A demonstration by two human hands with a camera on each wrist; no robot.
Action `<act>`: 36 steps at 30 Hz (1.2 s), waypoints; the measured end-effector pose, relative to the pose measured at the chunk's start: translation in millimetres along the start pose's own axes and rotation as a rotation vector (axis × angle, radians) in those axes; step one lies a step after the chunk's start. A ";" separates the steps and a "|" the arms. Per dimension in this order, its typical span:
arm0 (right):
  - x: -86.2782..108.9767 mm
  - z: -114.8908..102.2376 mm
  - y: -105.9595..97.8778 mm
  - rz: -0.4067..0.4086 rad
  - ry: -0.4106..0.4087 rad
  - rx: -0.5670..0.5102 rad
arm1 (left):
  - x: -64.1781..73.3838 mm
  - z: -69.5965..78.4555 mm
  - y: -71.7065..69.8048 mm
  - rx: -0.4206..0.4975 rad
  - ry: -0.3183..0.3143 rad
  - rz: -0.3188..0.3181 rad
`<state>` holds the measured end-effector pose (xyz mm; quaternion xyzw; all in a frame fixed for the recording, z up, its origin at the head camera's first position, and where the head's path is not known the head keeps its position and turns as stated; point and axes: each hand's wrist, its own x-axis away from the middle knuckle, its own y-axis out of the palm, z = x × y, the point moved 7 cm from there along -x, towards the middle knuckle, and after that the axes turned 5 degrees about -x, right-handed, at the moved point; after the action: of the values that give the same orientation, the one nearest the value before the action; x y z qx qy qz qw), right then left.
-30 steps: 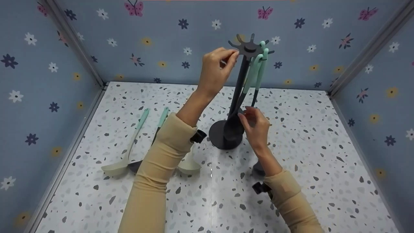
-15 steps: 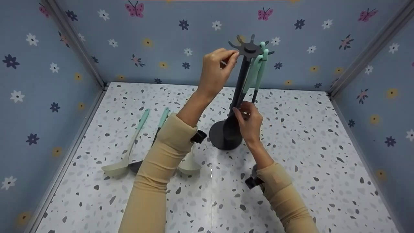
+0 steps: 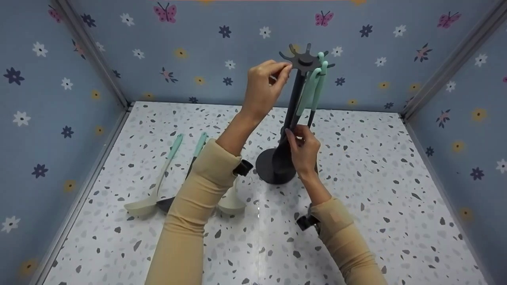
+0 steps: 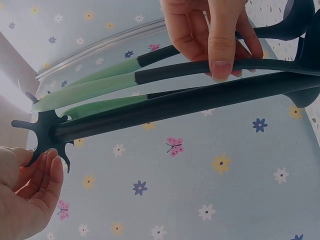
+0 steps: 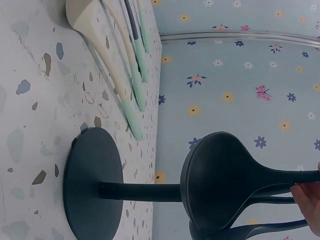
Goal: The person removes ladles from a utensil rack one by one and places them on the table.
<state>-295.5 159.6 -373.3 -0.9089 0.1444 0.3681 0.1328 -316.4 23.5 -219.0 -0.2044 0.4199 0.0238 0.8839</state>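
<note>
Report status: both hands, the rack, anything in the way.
Left hand holding rack at top. Right hand pinching utensil's shaft. Three utensils hung. Nothing visibly in the way.

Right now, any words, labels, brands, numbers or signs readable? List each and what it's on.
None: no lettering is readable on the black utensil stand, the black ladle or the mint handles. The back wall shows only printed flowers and butterflies.

A white tabletop (image 3: 364, 166), flecked with grey chips, meets a blue far wall (image 3: 253, 51), a left wall (image 3: 43, 103) and a right wall (image 3: 471, 158), all flowered. Pink butterflies (image 3: 165, 13) mark the far wall high up; grey strips (image 3: 93, 51) line both far corners.
</note>
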 end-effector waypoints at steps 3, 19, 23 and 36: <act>0.8 -8.4 -1.0 0.008 -0.027 0.009 | 0.0 -0.1 0.5 0.000 0.002 0.000; 4.8 -32.8 -5.4 0.035 -0.126 -0.029 | 0.2 -1.5 1.6 -0.005 -0.013 -0.006; 6.2 -31.8 -7.0 0.042 -0.131 -0.044 | 0.0 -1.0 1.8 0.000 -0.013 -0.006; 18.4 -20.1 -25.4 0.059 -0.154 -0.030 | -1.1 -1.8 1.1 0.013 -0.016 0.004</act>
<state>-261.0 173.0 -368.9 -0.8751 0.1547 0.4428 0.1193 -318.7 24.0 -219.6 -0.1978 0.4135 0.0242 0.8884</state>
